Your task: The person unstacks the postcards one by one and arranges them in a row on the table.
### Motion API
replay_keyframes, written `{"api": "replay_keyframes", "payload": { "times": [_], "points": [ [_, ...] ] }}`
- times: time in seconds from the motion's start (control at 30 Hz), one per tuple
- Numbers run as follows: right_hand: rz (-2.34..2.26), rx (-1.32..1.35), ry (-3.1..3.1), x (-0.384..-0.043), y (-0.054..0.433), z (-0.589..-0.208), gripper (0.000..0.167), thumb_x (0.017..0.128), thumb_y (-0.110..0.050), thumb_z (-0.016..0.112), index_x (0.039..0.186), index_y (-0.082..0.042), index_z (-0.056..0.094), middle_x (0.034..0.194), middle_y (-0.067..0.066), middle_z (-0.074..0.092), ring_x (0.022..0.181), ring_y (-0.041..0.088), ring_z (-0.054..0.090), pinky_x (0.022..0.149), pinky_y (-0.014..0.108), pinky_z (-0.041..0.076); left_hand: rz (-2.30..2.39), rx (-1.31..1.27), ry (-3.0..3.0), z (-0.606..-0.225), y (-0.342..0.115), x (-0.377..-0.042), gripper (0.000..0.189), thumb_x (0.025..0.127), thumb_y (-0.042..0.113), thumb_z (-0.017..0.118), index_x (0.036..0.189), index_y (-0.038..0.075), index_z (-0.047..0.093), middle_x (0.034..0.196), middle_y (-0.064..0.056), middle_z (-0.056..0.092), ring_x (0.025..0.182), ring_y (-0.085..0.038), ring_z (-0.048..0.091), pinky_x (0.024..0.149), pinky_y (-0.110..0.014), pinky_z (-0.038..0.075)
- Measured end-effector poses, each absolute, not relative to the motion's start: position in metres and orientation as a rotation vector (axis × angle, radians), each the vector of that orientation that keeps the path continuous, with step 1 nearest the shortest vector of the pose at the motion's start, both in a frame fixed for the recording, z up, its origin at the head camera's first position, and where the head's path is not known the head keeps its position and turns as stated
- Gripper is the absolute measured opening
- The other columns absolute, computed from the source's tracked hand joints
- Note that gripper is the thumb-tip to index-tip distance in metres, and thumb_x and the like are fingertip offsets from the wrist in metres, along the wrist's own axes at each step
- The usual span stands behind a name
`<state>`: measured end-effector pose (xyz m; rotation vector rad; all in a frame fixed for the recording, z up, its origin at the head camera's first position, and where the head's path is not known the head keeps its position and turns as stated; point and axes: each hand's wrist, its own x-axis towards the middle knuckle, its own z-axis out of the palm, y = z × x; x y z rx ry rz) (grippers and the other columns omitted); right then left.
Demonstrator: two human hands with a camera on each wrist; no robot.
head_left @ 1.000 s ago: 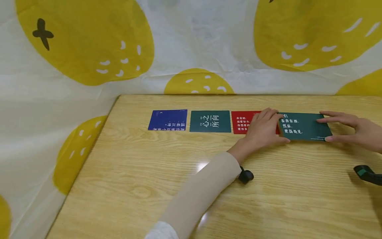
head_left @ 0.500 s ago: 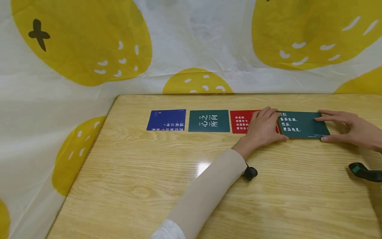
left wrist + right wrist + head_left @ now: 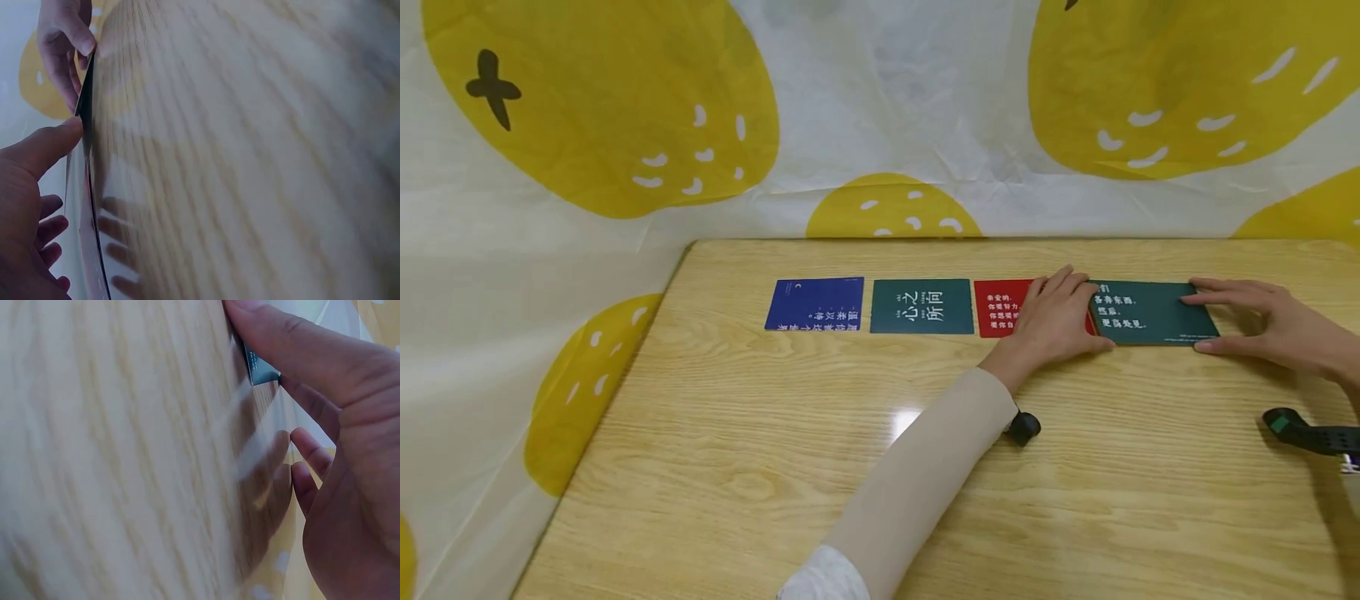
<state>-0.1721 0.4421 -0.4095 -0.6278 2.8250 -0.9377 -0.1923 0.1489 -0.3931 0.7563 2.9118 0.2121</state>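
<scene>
In the head view, a dark green card (image 3: 1165, 315) with white writing lies at the right end of a row of cards. My right hand (image 3: 1273, 321) holds its right end, thumb on the near edge and fingers at the far edge. At its left end, my left hand (image 3: 1048, 321) grips the card's corners, thumb near and fingertips far, while the palm covers part of a red card (image 3: 996, 310). The left wrist view shows the left thumb (image 3: 56, 140) against the card's edge, close over the table. The right thumb (image 3: 300, 344) partly hides the card in the right wrist view.
Left of the red card lie another green card (image 3: 883, 308) and a blue card (image 3: 816, 293), with narrow gaps between. The wooden table (image 3: 737, 450) ends at a hanging cloth (image 3: 902, 100) with yellow fruit prints. A black device (image 3: 1024, 428) sits at the left wrist.
Both hands have lowered the right-hand green card toward the table and brought it slightly left, toward the red card. The head view has shifted a little; the other cards stay in place.
</scene>
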Motion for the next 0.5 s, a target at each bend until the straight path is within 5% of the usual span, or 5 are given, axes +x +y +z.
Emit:
{"api": "replay_keyframes", "payload": {
  "times": [0.2, 0.5],
  "points": [
    [-0.916, -0.607, 2.820, -0.1718, 0.4444, -0.4095, 0.063, 0.077, -0.006, 0.079, 0.134, -0.002, 0.053, 0.146, -0.028, 0.020, 0.144, 0.019, 0.004, 0.105, 0.068, -0.005, 0.174, 0.754, 2.906, -0.3960, 0.1490, -0.1938, 0.081, 0.077, 0.073, 0.058, 0.145, 0.037, 0.035, 0.151, 0.019, 0.023, 0.142, -0.005, 0.004, 0.112, -0.027, 0.008],
    [-0.876, -0.513, 2.807, -0.1701, 0.4463, -0.4066, 0.061, 0.084, -0.011, 0.074, 0.138, -0.001, 0.048, 0.146, -0.030, 0.016, 0.140, 0.047, 0.001, 0.103, 0.068, -0.010, 0.140, 0.785, 2.882, -0.3968, 0.1506, -0.1937, 0.078, 0.079, 0.074, 0.054, 0.146, 0.038, 0.034, 0.151, 0.019, 0.024, 0.143, -0.007, 0.003, 0.113, -0.029, 0.006]
  ]
}}
